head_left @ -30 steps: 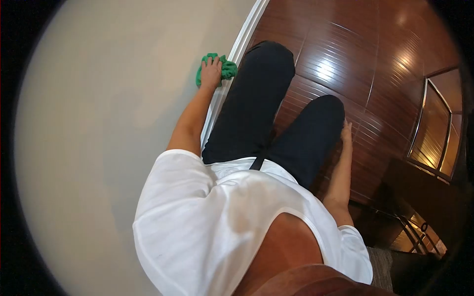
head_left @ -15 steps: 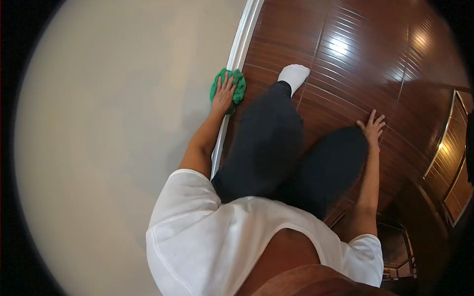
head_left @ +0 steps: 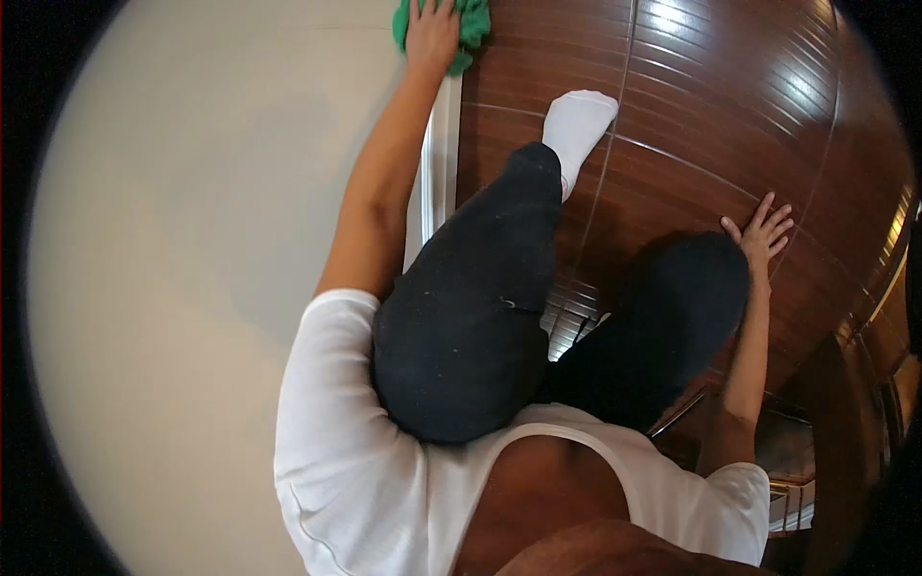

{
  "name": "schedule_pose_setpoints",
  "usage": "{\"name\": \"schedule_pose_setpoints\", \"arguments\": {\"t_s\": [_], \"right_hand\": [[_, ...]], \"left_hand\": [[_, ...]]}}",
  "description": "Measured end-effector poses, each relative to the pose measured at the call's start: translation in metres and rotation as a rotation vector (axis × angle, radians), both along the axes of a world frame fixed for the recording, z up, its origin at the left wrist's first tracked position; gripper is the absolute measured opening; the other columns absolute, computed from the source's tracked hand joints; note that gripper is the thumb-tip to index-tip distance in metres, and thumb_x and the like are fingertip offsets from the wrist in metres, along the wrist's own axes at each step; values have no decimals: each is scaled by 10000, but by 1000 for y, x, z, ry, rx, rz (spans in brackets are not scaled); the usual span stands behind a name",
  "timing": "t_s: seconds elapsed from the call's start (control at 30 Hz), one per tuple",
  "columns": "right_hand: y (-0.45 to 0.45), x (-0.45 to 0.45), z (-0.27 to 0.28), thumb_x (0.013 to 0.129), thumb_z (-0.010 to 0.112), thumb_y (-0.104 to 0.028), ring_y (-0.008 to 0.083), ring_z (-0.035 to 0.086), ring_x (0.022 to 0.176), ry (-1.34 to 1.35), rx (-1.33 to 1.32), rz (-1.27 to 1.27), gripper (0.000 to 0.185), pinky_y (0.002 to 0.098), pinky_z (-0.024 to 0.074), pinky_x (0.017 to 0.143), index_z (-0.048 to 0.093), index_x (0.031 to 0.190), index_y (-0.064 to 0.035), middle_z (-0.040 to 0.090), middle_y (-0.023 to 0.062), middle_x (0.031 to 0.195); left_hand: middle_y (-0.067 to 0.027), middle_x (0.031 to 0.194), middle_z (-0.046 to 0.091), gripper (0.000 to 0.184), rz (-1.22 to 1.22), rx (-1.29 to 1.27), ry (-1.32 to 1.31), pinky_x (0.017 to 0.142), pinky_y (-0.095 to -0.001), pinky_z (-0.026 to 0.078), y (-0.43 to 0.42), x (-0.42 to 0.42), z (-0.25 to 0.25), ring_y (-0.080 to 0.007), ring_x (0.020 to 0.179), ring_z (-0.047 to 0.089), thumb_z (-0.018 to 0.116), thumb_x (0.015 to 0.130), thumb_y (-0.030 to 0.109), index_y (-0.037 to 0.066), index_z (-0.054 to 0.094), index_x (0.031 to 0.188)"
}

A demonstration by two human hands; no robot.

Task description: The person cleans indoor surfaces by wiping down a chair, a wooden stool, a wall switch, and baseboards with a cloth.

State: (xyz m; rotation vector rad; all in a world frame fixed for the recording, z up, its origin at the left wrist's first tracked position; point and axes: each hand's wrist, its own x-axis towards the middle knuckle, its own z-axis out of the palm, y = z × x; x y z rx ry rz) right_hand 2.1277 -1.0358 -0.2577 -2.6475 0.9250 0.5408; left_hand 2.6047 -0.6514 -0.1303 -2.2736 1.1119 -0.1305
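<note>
At the top of the view my left hand (head_left: 432,40) holds a green cloth (head_left: 473,23) pressed onto the white baseboard (head_left: 442,144). Its fingers lie over the cloth, and their tips are partly cut off by the frame's edge. My left arm is stretched far forward along the wall. On the right, my right hand (head_left: 764,233) rests on the glossy brown tiled floor (head_left: 691,115) beside my bent knee, fingers spread and holding nothing.
A plain beige wall (head_left: 192,192) runs along the left. My white-socked foot (head_left: 578,125) is planted on the floor between my hands. Dark furniture with a shiny gold-edged panel (head_left: 893,250) stands at the far right.
My left hand has slid forward along the baseboard with the green cloth, and the arm has straightened. My right hand stays on the floor. The view has shifted.
</note>
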Motion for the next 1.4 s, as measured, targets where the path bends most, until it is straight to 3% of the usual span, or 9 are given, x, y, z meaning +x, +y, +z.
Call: {"name": "schedule_pose_setpoints", "arguments": {"t_s": [0.1, 0.23, 0.47, 0.53, 0.57, 0.67, 0.83, 1.17, 1.4], "right_hand": [[5, 0, 7, 702, 565, -716, 501, -100, 1350, -79, 2, -8, 1088, 678, 38, 1029, -23, 1475, -226, -143, 264, 1483], [5, -1, 5, 704, 511, -754, 454, -86, 1372, -123, -64, -13, 1056, 646, 32, 1051, -15, 1475, -261, -133, 214, 1502], [4, -5, -3, 726, 522, -726, 495, -68, 1358, -145, -88, 34, 1046, 664, 32, 1032, -8, 1478, -228, -117, 248, 1496], [3, -3, -1, 725, 514, -733, 488, -63, 1362, -148, -92, 25, 1045, 658, 34, 1036, -8, 1478, -231, -115, 246, 1497], [5, -2, -1, 724, 509, -737, 485, -60, 1363, -152, -91, 19, 1044, 655, 35, 1039, -8, 1478, -233, -114, 245, 1498], [4, -4, -4, 726, 512, -733, 478, -57, 1367, -111, -107, 16, 1037, 646, 35, 1045, -5, 1478, -242, -109, 239, 1500], [6, -7, -6, 724, 528, -723, 483, -52, 1365, -149, -90, -6, 1035, 650, 36, 1042, -6, 1477, -253, -105, 233, 1503], [4, -4, -3, 732, 545, -701, 492, -18, 1363, -155, -114, 14, 1019, 648, 57, 1043, 21, 1478, -246, -74, 244, 1503], [4, -2, 2, 723, 538, -720, 488, -19, 1365, -128, -115, -11, 1028, 633, 60, 1051, 28, 1479, -247, -55, 248, 1504]], "left_hand": [[-71, 1226, 521, 240, 68, -372, 54, 1027, -533, 280, 62, -97, -18, -310, 1223, 406, 483, 863, 150, 39, 648, 997], [-54, 1256, 474, 261, 292, 34, 362, 1035, -532, 246, 125, -229, 21, -300, 1263, 340, 497, 874, 181, 39, 639, 1042], [-90, 1270, 492, 147, 6, -12, 109, 1006, -654, 190, 62, -97, 5, -339, 1260, 365, 535, 803, 154, 94, 666, 833], [-65, 1264, 508, 184, -14, 69, -24, 997, -655, 196, 16, -40, 2, -317, 1258, 361, 518, 809, 146, 123, 680, 893], [-109, 1394, 397, 425, 232, 179, 83, 1101, -457, 226, -25, -38, 29, -324, 1266, 381, 496, 821, 170, 52, 552, 1225], [-68, 1209, 534, 188, 60, 107, -11, 975, -642, 226, 10, -36, -9, -308, 1214, 401, 507, 829, 160, 106, 679, 885], [-49, 1238, 487, 318, -114, 271, 168, 1065, -548, 197, 103, -157, -54, -249, 1269, 343, 488, 861, 209, 58, 616, 1110], [-95, 1421, 368, 417, 56, 153, -5, 1096, -514, 203, 3, -27, -49, -325, 1281, 353, 476, 830, 156, 66, 551, 1230], [-53, 1388, 411, 399, 31, 379, 77, 1086, -590, 123, 83, -172, -56, -264, 1373, 212, 451, 882, 252, 113, 565, 1239]]}}
